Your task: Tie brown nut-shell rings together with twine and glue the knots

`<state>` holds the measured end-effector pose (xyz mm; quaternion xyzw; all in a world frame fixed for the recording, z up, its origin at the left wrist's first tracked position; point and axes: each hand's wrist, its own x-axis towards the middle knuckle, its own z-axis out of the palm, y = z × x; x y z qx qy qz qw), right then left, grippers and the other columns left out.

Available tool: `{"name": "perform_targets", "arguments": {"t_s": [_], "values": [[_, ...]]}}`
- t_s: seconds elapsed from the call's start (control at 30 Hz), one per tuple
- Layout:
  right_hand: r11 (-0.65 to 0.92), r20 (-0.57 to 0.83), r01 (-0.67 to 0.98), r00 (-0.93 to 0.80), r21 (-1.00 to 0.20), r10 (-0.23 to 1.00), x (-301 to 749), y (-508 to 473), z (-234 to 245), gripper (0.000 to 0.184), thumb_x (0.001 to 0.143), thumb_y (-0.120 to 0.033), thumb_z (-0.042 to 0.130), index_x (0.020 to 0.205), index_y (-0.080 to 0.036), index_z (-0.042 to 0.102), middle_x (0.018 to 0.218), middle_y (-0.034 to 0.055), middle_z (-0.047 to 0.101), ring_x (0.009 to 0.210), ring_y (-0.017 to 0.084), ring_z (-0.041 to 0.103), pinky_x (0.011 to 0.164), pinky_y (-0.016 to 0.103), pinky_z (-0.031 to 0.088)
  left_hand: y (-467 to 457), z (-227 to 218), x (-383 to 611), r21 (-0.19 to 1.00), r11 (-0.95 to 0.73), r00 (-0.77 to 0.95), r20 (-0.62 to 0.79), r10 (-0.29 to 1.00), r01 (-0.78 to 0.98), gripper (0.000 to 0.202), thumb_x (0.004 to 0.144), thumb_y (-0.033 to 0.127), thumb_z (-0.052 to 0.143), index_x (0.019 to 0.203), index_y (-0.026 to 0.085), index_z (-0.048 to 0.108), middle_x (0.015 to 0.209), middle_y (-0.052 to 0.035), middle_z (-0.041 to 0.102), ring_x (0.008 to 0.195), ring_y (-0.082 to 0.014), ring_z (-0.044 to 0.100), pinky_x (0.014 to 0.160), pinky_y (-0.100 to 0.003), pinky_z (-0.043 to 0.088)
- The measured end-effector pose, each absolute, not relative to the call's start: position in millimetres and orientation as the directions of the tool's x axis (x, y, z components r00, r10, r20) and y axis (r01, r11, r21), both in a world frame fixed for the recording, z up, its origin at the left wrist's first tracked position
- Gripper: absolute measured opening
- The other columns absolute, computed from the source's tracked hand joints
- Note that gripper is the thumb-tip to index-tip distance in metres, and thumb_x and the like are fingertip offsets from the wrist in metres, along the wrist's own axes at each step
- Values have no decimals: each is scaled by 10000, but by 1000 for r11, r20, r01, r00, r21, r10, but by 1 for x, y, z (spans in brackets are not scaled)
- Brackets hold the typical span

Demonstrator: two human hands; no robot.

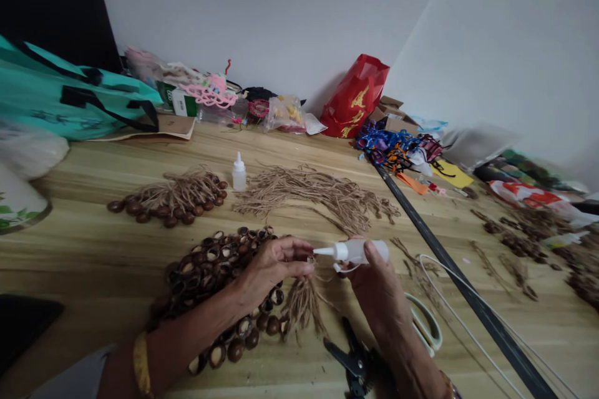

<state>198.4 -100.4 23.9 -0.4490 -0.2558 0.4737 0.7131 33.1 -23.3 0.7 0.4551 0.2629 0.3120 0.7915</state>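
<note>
My right hand [374, 280] is wrapped round a white squeeze bottle [353, 252] with a long nozzle, tipped on its side. The nozzle points left and meets the fingertips of my left hand [285, 262]. Those fingers pinch a small thing, mostly hidden, that I cannot make out. Beneath my left forearm lies a pile of brown nut shells [206, 268], many with hollow open ends. A tuft of brown cords [304, 308] hangs or lies just below my left fingertips. Black-handled pliers or cutters [353, 361] rest on the table near my right wrist.
Farther back stand a second squeeze bottle [239, 174], corded brown nuts [173, 199] and a heap of loose cords [322, 193]. A dark strip [435, 255] and a white cable [449, 305] run along the right. Bags, including a red bag [353, 100], line the wall.
</note>
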Motion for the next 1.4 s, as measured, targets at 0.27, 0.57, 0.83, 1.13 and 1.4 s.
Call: {"name": "perform_targets", "arguments": {"t_s": [0.27, 0.57, 0.83, 1.13, 1.4], "values": [[85, -160, -546, 386, -834, 909, 197, -98, 18, 204, 673, -310, 808, 760, -179, 677, 682, 4, 708, 544, 144, 633, 509, 248, 536, -30, 9, 32, 879, 346, 630, -70, 774, -328, 195, 690, 219, 752, 852, 129, 691, 705, -30, 693, 631, -133, 618, 638, -242, 463], [61, -168, -571, 341, -819, 925, 202, -96, 15, 157, 698, -297, 789, 763, -194, 689, 697, 10, 719, 546, 152, 642, 517, 263, 556, -17, -6, 30, 951, 264, 608, -115, 786, -162, 263, 580, 132, 767, 842, 135, 734, 842, -62, 731, 716, -159, 630, 654, -239, 458], [-1, -203, -588, 278, -809, 939, 197, -97, 18, 216, 664, -306, 811, 766, -154, 695, 724, 34, 724, 607, 170, 662, 551, 270, 563, -6, -7, 22, 988, 69, 734, -149, 663, 139, 218, 556, 187, 768, 757, 118, 719, 548, 21, 606, 509, -94, 497, 487, -186, 339], [-27, -211, -590, 245, -807, 946, 196, -99, 21, 203, 678, -295, 804, 775, -151, 699, 750, 39, 719, 644, 142, 659, 573, 216, 559, -9, 22, 8, 993, 20, 925, -119, 361, 119, 246, 554, 281, 824, 759, 168, 747, 683, -21, 687, 616, -134, 580, 591, -221, 442], [-4, -152, -524, 240, -851, 959, 189, -99, 22, 253, 692, -338, 784, 820, -129, 721, 698, 40, 691, 538, 122, 600, 428, 180, 492, -34, 17, 14, 911, -383, 982, -93, 164, 151, 237, 565, 55, 720, 733, 219, 747, 566, 46, 585, 516, -117, 510, 470, -198, 362]]}}
